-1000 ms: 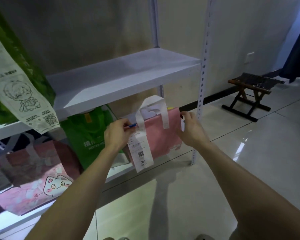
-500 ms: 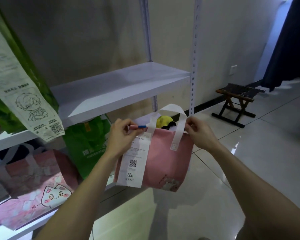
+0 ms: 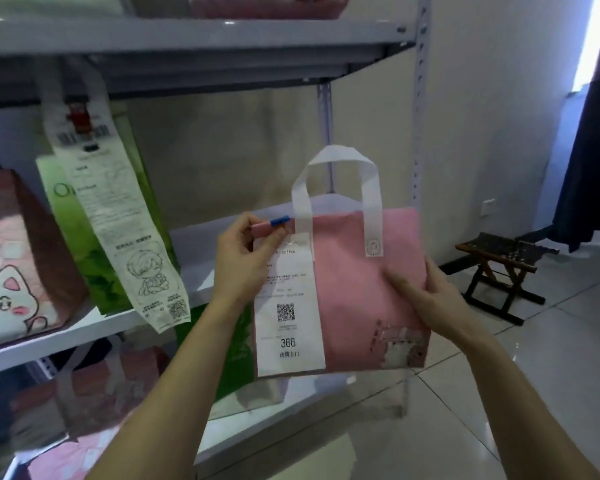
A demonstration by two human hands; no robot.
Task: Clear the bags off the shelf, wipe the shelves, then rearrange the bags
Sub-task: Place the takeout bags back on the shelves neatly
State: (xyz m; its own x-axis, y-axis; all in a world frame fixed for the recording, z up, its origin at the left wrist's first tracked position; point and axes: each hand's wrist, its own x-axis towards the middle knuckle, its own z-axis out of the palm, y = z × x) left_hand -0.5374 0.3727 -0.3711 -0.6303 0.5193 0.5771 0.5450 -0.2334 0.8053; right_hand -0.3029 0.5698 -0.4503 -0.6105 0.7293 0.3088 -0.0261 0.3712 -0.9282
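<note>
Landmark: steel shelf unit (image 3: 419, 133), grey boards on punched uprights, set against a pale wall.
Pink tote bag (image 3: 354, 289): held in the air in front of the unit's right end, level with the middle board (image 3: 194, 244), upright, printed face to the camera.
Handles (image 3: 336, 161): white, standing up in a loop above the bag's top edge.
Receipt (image 3: 288, 323): white strip on the bag's left front, with a QR code and the number 366, fixed at the top by a blue clip (image 3: 280, 221).
Left hand (image 3: 243, 261): grasping; thumb and fingers pinch the bag's top left corner at the clip.
Right hand (image 3: 430, 296): grasping; closed round the bag's right edge low down, with one digit lying across the front.
Green bag (image 3: 80, 237): on the unit's middle board, left part, upright.
Long receipt (image 3: 136, 258): hangs slantwise down the green bag's front past the board's edge; cartoon figure and QR code near its foot.
Cat-face bag (image 3: 11, 292): pink, on the same board at the unit's far left.
Second green bag (image 3: 231, 355): on the unit's lower board, partly hidden by the receipt and the left forearm.
Folding stool (image 3: 503, 268): dark wood, on the tiled floor (image 3: 534, 393), right of the unit by the wall.
Curtain (image 3: 589, 150): dark, farther right of the unit.
</note>
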